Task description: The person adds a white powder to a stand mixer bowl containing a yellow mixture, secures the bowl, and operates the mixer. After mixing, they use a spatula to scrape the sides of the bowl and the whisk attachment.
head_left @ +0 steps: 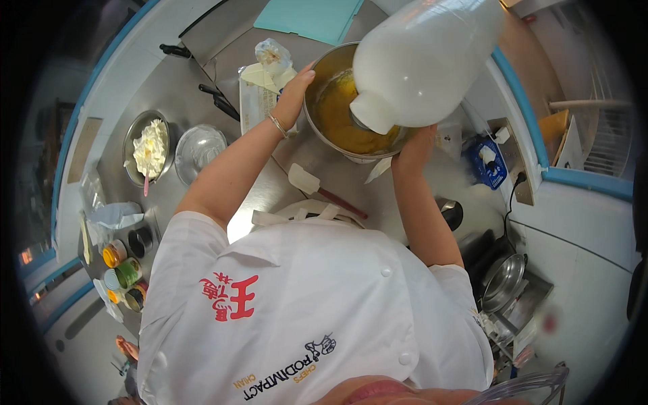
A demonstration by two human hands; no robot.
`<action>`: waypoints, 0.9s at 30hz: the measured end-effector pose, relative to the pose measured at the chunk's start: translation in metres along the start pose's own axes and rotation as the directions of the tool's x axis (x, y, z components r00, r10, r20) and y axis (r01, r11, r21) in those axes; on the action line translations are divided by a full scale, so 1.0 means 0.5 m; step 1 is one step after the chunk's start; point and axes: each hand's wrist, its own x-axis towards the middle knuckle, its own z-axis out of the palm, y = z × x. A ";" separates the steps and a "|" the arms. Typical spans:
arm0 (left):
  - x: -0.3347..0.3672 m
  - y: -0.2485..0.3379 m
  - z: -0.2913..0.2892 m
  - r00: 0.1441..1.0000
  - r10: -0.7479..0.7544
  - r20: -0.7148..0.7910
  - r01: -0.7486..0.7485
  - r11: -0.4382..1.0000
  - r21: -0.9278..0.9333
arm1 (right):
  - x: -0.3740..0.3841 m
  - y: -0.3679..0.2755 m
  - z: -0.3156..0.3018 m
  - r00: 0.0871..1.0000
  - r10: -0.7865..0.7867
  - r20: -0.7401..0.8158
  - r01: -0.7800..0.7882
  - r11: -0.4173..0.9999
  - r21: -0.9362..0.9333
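"Where have you got the metal bowl (324, 77)?"

"In front of me, over the steel counter (285, 156), below what looks like a white mixer head (432, 61), which covers its far right part. The base is out of sight, so I can't tell whether it rests on anything."

"And your 2 hands?"

"My left grip (294, 100) is closed on the bowl's left side, by the rim. My right grip (414, 150) lies against the lower right side, but its fingertips are hidden, so I can't tell whether it's clamped."

"How will it handle?"

"Stiff-walled, I'd judge, with moderate weight, some of it from the yellow-brown mixture (351, 135) inside, which could slide if I tipped it. Smooth metal turns slippery when smeared, though it should dent sooner than break. I'd hold it at 2 opposite points just below the rim."

"Which way does it point?"

"Mouth up, toward my face. Being round, it has no long side; its axis runs from mouth to base. The spatula (329, 194), nearer me, lies slantwise: white blade to the left, red handle running right and toward me."
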 end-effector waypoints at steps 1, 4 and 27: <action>0.000 -0.006 -0.005 1.000 0.002 -0.014 -0.002 1.000 0.000 | -0.005 -0.006 0.006 1.000 0.022 -0.014 -0.022 1.000 0.009; 0.000 -0.013 -0.010 1.000 -0.005 -0.030 0.005 1.000 0.000 | -0.013 -0.008 0.021 0.999 -0.004 -0.031 0.005 1.000 0.002; -0.005 -0.054 0.047 0.999 0.034 0.029 -0.035 0.999 0.041 | 0.064 -0.017 -0.093 0.987 0.018 0.160 -0.042 0.989 0.142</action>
